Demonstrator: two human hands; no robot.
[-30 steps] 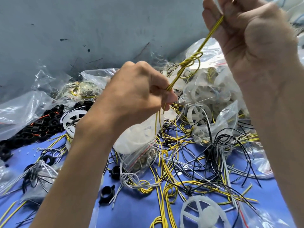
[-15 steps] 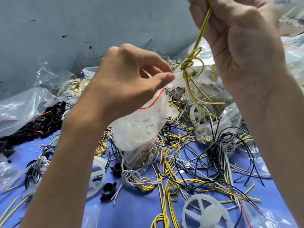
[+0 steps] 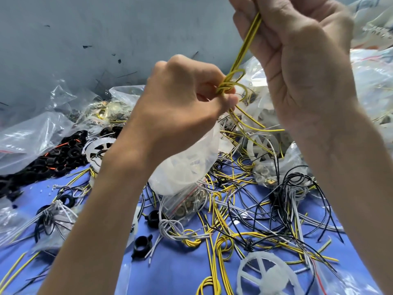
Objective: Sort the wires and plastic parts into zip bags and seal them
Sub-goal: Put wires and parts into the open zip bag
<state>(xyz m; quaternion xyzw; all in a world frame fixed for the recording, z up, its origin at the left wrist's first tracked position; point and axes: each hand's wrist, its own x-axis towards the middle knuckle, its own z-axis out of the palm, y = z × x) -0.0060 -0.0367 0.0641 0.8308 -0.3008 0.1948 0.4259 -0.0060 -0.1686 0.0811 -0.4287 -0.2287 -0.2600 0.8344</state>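
Far-left bags: two clear zip bags that I can tell apart, crumpled against the grey wall. Any print on them is too blurred to read.
Black rings: one heap of black plastic rings just beside those bags, too many to count, with orange wire showing among them.
Grey wires: one grey wire bundle at lower left, lying in clear plastic.
Loose black clips: three on the blue cloth, each apart from the others; the nearest black clip sits below my left forearm.
White wheels: three spoked white wheels; the left wheel is by the black heap, the middle wheel is near my right wrist, and the bottom wheel is at the lower edge.
My left hand: curled, thumb and forefinger pinching the knot of the yellow wire bundle.
Yellow wire bundle: one, raised above the pile between my two hands. The strands run straight from the knot up to my right hand, and the loose ends hang below the knot.
Parts bag: one bag of white parts under my left hand. One small zip bag of brass-coloured rings with a red seal strip touches it from below.
My right hand: fist closed round the bundle's upper end, at the top.
Loose wires: yellow, black and grey, tangled on the cloth, too many to count.
Right-edge bags: clear; I cannot tell how many.
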